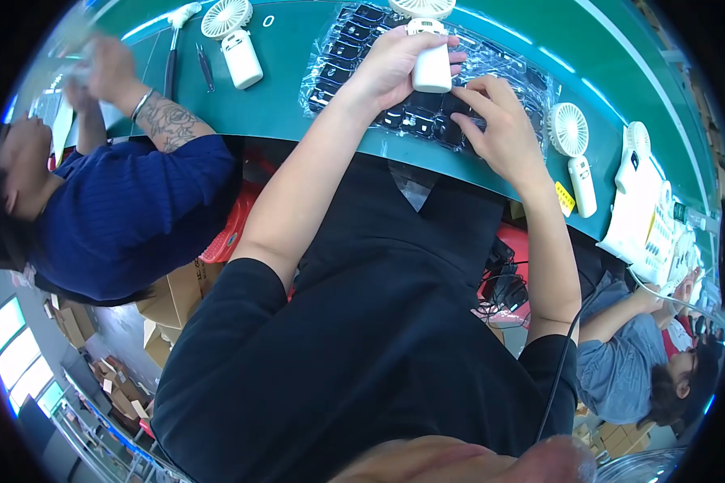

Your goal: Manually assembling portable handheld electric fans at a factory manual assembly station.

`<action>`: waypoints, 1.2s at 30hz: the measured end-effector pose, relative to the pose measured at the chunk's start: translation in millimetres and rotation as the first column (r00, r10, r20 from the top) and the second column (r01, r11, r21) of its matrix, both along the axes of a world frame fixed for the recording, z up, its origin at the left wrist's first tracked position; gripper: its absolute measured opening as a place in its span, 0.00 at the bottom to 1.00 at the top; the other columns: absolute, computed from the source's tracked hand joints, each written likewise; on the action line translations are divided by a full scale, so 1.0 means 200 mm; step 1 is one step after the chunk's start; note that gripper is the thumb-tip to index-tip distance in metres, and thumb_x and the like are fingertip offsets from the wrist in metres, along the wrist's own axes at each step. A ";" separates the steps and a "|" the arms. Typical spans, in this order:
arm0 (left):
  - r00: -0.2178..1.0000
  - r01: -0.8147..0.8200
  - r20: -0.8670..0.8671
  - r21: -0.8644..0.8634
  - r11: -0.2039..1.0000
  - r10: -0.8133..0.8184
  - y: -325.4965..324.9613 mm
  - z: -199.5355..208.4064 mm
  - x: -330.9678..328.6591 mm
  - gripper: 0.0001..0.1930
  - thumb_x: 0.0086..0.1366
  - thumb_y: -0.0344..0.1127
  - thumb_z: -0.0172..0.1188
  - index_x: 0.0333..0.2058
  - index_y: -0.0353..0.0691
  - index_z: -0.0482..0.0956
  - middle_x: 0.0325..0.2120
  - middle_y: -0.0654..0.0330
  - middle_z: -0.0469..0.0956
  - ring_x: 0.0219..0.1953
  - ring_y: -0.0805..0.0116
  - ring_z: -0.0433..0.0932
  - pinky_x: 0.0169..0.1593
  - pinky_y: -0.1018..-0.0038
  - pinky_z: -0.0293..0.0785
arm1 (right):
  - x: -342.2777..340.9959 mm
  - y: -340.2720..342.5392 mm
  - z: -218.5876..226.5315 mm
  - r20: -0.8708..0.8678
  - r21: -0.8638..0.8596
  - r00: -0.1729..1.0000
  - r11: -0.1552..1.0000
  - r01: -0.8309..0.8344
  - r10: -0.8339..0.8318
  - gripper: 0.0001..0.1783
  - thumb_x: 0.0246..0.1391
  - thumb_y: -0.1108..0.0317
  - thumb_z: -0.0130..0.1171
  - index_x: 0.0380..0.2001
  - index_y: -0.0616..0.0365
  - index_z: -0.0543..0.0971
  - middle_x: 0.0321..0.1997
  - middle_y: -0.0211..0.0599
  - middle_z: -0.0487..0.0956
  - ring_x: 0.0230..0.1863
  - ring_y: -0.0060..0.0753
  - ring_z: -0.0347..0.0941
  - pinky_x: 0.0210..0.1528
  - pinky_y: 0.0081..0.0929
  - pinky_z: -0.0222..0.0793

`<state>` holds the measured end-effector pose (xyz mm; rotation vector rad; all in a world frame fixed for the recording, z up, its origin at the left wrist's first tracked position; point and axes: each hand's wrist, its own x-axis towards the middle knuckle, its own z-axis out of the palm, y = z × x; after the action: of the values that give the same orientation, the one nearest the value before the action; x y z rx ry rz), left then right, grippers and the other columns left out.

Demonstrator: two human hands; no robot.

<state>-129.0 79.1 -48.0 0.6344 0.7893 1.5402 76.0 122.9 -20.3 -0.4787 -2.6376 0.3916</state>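
Left hand (390, 68): grip wrapped around white handheld fan (432, 74), apparently to steady it, above film-covered black tray (334, 71) on green counter (280, 88). Right hand (503, 133): grip spread just beside, seemingly empty.

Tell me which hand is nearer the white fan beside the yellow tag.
Right. The right hand is just left of that white fan; the left hand is farther left, holding another fan.

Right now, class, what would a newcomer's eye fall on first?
Probably the white handheld fan in the left fingers, top centre. Beneath it, a black grid in shiny clear plastic lies on the green table. At left, a co-worker's blue top stands out.
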 end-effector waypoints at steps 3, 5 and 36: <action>1.000 -0.011 -0.020 -0.004 1.000 0.010 0.01 -0.01 0.00 0.26 0.72 0.32 0.54 0.62 0.26 0.59 0.55 0.42 0.74 0.55 0.47 0.79 0.55 0.58 0.82 | 0.03 -0.01 -0.04 -0.116 -0.017 0.993 1.000 0.012 -0.014 0.14 0.50 0.71 0.68 0.43 0.57 0.82 0.38 0.37 0.76 0.39 0.39 0.75 0.42 0.31 0.71; 0.999 -0.014 -0.032 -0.026 1.000 0.013 0.02 0.00 0.01 0.25 0.72 0.32 0.54 0.61 0.26 0.59 0.55 0.42 0.73 0.56 0.47 0.78 0.56 0.57 0.82 | 0.03 -0.02 -0.04 -0.107 -0.042 0.994 0.999 0.031 -0.035 0.13 0.51 0.72 0.67 0.42 0.57 0.82 0.36 0.37 0.76 0.36 0.37 0.75 0.39 0.31 0.71; 0.932 -0.011 -0.345 0.269 0.963 0.107 -0.22 0.30 0.45 0.25 0.76 0.46 0.51 0.62 0.37 0.58 0.45 0.58 0.73 0.42 0.75 0.76 0.40 0.76 0.77 | 0.00 -0.27 0.20 -0.615 -0.765 0.469 0.623 -0.162 -0.634 0.11 0.58 0.71 0.67 0.41 0.61 0.77 0.36 0.27 0.79 0.34 0.13 0.73 0.30 0.11 0.68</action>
<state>-38.6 36.0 11.0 1.1212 0.8866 1.6223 76.9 69.1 20.3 -0.6924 -1.2354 1.2694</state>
